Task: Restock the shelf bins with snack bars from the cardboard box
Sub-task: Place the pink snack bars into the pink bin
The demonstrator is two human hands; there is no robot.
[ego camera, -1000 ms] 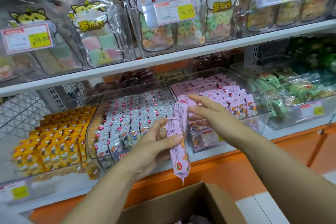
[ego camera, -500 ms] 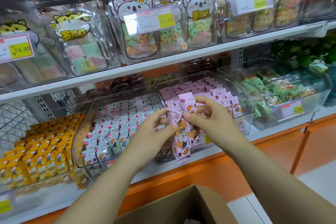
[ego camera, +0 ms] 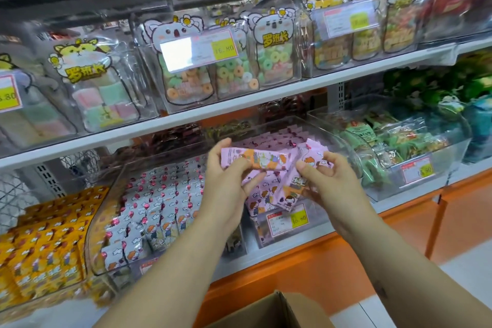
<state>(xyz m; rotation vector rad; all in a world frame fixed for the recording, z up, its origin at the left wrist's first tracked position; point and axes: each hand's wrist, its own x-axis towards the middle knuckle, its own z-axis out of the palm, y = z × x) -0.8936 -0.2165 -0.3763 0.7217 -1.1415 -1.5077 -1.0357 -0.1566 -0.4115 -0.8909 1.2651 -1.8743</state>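
Shelf bin point(ego camera: 343, 146), bar point(ego camera: 255, 159) across left grip point(ego camera: 226, 184)

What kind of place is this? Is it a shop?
Probably a snack shop or supermarket aisle: white shelves carry clear bins of snack bars, price tags mark the bins, and a cardboard box waits below.

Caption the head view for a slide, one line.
Left hand and right hand grip pink snack bars over the clear bin of pink bars; cardboard box below.
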